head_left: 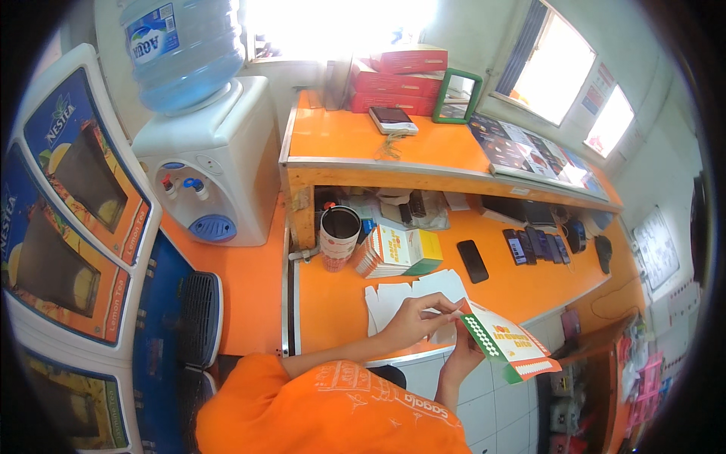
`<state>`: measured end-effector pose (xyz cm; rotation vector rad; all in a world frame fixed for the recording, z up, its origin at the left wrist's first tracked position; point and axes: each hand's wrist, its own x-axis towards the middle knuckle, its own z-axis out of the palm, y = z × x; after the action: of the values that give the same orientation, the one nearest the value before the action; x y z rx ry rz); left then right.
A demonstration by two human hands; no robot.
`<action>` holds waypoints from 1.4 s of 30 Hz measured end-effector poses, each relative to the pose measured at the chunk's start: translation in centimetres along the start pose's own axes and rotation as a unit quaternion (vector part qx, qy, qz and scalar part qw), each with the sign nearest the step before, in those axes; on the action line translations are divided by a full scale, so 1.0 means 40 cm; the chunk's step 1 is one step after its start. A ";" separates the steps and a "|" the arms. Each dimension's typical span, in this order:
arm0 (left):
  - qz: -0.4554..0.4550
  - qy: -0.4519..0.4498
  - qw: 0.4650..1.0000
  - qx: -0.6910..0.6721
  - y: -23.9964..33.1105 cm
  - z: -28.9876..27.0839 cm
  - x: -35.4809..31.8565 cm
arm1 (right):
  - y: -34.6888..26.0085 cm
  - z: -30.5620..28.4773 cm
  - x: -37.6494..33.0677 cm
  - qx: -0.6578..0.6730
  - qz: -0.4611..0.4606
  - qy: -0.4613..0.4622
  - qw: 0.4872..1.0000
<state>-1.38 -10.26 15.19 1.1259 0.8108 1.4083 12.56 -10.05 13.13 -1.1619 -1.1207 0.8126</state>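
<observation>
Over the front edge of the orange counter, both my hands are on a printed cardboard box blank, white with green and orange-red edges. My left hand pinches its near-left corner, thumb and forefinger together. My right hand grips it from below along the green side, with some fingers hidden behind the card. White card pieces lie on the counter beyond my left hand. Behind them stands a stack of similar printed cartons, with a yellow-green side at its right.
A patterned tumbler stands left of the cartons. To their right lie a black phone and several more phones in a row. Above is a raised shelf with red boxes. A water dispenser and drink machine stand left.
</observation>
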 end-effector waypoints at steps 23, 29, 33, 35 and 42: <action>-0.047 0.150 0.967 0.200 -0.198 -0.129 0.045 | -0.039 -0.030 0.085 -0.226 -0.062 -0.081 0.969; -0.298 -0.184 0.880 0.322 -0.080 -0.121 0.038 | -0.032 -0.005 0.082 -0.373 -0.383 -0.046 0.844; -0.194 0.078 0.962 -0.178 -0.069 -0.078 0.027 | -0.009 0.027 0.044 -0.366 -0.457 -0.137 0.799; -0.132 0.094 0.978 -0.128 -0.079 -0.083 0.025 | -0.003 0.042 0.031 -0.348 -0.443 -0.125 0.817; 0.064 0.115 0.965 0.228 -0.106 -0.108 0.008 | 0.017 0.045 0.031 -0.191 -0.238 -0.099 0.947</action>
<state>-4.02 -8.77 9.96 1.3965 1.2951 1.5205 11.22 -8.23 12.79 -1.0649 -1.6999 0.3446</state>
